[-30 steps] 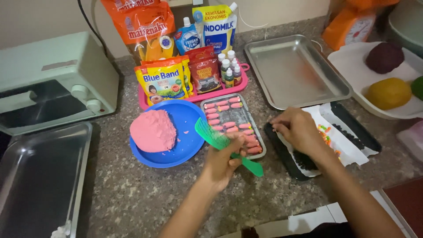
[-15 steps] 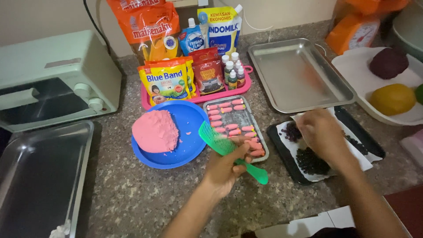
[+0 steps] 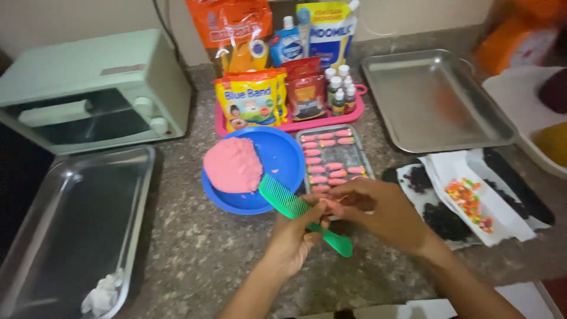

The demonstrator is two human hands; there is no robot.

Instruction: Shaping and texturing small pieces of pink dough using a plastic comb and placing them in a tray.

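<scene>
The right hand [image 3: 384, 215] has been brought back from the topping tray [image 3: 531, 201] and is pinched with the left hand [image 3: 298, 236], which stays clamped on the comb [image 3: 295, 208], around 1 pink dough bit [image 3: 328, 205], so shaping is judged underway.

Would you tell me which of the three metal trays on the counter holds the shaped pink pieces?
The small tray beside the blue plate, just beyond the hands. The two larger trays hold no pink pieces.

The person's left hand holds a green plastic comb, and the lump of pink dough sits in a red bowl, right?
Not quite: in the head view the lump of pink dough sits in a blue bowl, not a red one. The left hand does hold the green plastic comb.
</scene>
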